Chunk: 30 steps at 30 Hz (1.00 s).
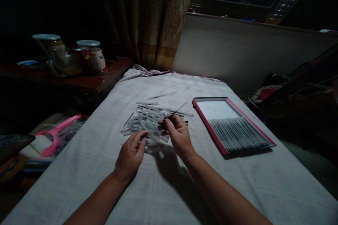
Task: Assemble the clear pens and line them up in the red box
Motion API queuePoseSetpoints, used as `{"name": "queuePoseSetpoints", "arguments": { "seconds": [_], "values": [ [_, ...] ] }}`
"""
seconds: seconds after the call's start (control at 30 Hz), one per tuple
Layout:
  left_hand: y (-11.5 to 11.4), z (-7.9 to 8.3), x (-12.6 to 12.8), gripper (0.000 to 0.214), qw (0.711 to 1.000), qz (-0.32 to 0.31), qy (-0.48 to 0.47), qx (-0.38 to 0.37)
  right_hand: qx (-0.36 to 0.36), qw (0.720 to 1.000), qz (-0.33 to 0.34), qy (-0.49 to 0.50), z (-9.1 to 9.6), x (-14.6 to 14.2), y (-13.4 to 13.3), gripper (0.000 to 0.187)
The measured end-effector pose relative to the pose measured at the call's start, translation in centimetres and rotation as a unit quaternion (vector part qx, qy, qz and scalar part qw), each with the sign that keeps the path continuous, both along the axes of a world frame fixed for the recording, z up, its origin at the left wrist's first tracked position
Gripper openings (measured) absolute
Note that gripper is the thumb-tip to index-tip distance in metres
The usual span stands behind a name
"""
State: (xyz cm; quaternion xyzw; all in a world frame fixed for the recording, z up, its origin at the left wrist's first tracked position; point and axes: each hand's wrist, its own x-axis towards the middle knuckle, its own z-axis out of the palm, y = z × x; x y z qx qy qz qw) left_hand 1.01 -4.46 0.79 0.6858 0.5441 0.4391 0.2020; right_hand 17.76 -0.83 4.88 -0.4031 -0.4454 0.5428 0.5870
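Note:
A loose heap of thin, clear and greyish pen refills [145, 117] lies in the middle of the cloth-covered surface. My right hand [179, 135] is raised over the heap's right side, pinching one pen refill [181, 107] that slants up to the right. At the heap's near edge is my left hand [132, 153], its fingers curled together with the thumb against them. What sits between those fingertips, if anything, is hidden. To the right lies a shallow red-edged box [211, 133] with a row of refills [239, 135] laid side by side in its nearer part.
A white checked cloth [126, 200] covers the surface. On the left, a dark red table [105, 82] carries lidded jars [95, 56] and a glass jug [63, 63]. A pink plastic item [54, 137] lies lower left. Behind are a curtain [158, 24] and a pale wall [211, 47].

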Motion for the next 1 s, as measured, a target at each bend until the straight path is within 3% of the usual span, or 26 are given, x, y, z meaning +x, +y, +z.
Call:
{"name": "queuePoseSetpoints", "arguments": {
  "seconds": [0.5, 0.73, 0.87, 0.93, 1.0],
  "values": [
    [0.1, -0.4, -0.2, 0.026, 0.999, 0.01, 0.011, 0.052, 0.006, 1.0, -0.028, -0.013, -0.6, -1.5, 0.0, 0.026],
    [0.1, -0.4, -0.3, 0.025, 0.999, 0.005, -0.012, 0.05, 0.034, 0.995, 0.05, -0.082, -1.2, -1.7, -0.5, 0.02],
    [0.0, -0.5, -0.3, 0.027, 0.998, 0.017, -0.066, 0.017, 0.094, 0.979, 0.086, -0.161, -1.0, -0.3, -0.2, 0.032],
    [-0.1, -0.4, -0.3, 0.027, 0.995, 0.019, -0.095, 0.011, 0.13, 0.961, 0.044, -0.239, -1.1, 1.8, 0.7, 0.032],
    [-0.1, -0.3, -0.2, 0.026, 0.994, 0.016, -0.109, 0.013, 0.164, 0.919, -0.043, -0.355, -1.5, 4.6, 1.9, 0.022]
  ]
}}
